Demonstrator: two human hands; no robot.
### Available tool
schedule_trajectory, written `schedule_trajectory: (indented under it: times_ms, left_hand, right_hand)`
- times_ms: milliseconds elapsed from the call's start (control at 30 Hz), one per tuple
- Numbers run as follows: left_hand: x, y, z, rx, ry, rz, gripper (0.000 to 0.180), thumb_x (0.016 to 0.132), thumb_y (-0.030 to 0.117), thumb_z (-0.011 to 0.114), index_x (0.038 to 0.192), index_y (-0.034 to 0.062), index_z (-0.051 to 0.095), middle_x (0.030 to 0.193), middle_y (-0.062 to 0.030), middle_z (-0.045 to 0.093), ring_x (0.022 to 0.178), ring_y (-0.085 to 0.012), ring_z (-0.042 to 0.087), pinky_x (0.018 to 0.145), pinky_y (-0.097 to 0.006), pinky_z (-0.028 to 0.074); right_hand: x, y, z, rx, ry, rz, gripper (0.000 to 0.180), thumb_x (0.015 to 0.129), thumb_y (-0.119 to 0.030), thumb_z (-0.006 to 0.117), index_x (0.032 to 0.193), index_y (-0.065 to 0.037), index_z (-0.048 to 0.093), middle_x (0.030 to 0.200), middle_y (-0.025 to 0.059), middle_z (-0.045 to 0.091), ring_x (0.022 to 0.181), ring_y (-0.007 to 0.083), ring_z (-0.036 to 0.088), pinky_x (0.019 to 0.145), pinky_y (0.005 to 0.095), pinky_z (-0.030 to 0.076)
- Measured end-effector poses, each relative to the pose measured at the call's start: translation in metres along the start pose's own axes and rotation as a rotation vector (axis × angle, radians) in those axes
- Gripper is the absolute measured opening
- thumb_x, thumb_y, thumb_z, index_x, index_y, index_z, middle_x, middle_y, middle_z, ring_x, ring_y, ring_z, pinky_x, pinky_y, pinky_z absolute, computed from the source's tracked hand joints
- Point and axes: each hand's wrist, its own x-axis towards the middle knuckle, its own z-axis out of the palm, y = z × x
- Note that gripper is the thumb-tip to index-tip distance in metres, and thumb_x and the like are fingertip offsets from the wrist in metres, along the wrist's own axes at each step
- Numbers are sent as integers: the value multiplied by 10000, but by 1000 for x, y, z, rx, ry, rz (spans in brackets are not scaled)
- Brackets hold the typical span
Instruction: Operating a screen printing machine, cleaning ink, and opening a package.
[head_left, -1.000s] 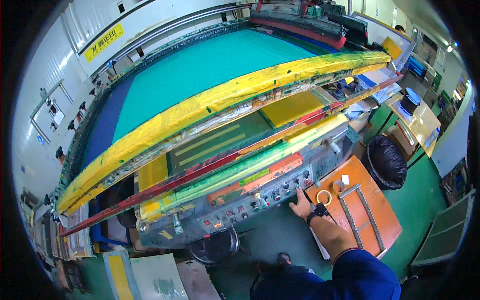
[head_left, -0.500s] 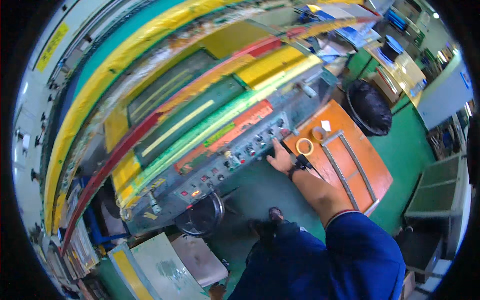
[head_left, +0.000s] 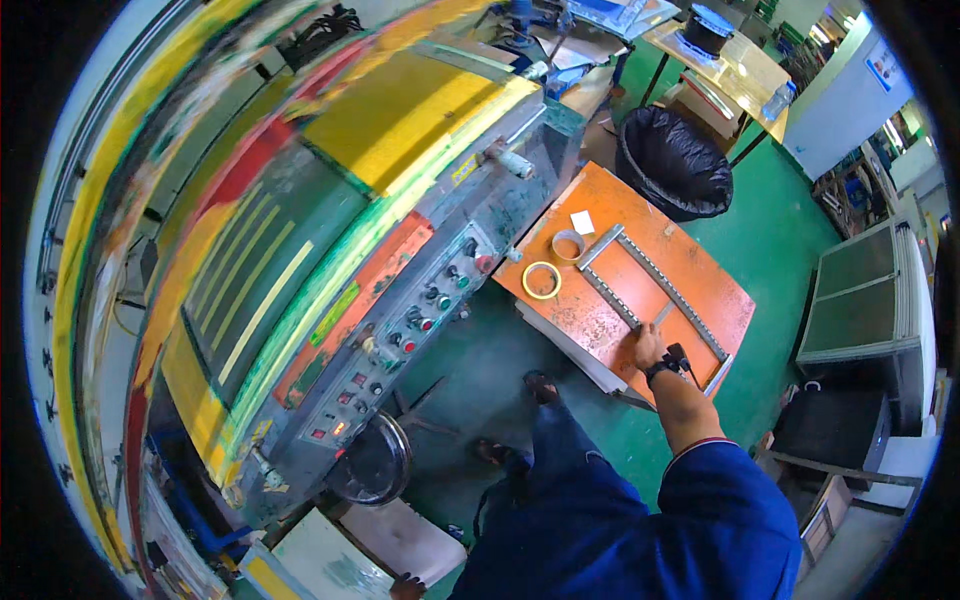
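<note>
My right hand [head_left: 650, 347] reaches onto an orange-topped table. Its fingers are closed round the near long bar of a narrow rectangular metal frame [head_left: 675, 288], which lies flat there. Beside the frame's far end are a yellow tape roll [head_left: 542, 281], a brownish tape roll [head_left: 568, 245] and a small white square [head_left: 582, 222]. At the bottom edge of the picture, my left hand [head_left: 407, 587] is by the edge of a pale board [head_left: 410, 540]. Only a small dark part of it shows, and its grip is hidden.
A large machine with a control panel [head_left: 410, 325] fills the left. A round black stool [head_left: 375, 460] stands under its near end. Beyond the orange table [head_left: 700, 265] is a black-lined bin [head_left: 675, 165]. Grey screened panels [head_left: 860, 285] stand at right.
My right hand has left the machine's control panel, moved right and closed on the metal frame. The view has turned toward the orange table. My left hand stays low by the pale board.
</note>
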Motion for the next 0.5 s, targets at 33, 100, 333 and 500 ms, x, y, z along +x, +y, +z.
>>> schedule_trajectory:
  times_ms: [33,100,333,500]
  left_hand:
    - [1,5,-6,18,1,-6,429,906,323,583,1255,101,472,1052,-148,619,913,-318,615,801,-480,520]
    - [4,17,-11,98,-14,4,432,907,326,586,1259,103,469,1056,-148,618,917,-321,614,806,-483,519]
    - [39,87,35,-306,0,-208,413,865,231,544,1202,-3,499,982,-155,629,772,-235,645,636,-349,535]
    - [46,141,69,-334,68,-196,361,866,158,525,1169,-36,505,970,-179,633,785,-251,652,632,-329,544]
  right_hand:
    - [-2,12,-1,-101,-41,-104,400,772,-31,471,1168,30,477,1167,234,502,1096,397,476,953,445,406]
    - [4,26,-3,44,21,-184,415,759,-7,458,1172,18,479,1150,229,501,1077,397,479,938,448,410]
    - [41,45,-19,73,84,-356,422,740,18,463,1160,-8,497,1095,215,520,1033,396,487,908,435,417]
    - [59,10,-60,97,9,-420,303,759,-12,502,1057,-5,557,1028,207,553,965,387,520,879,438,431]
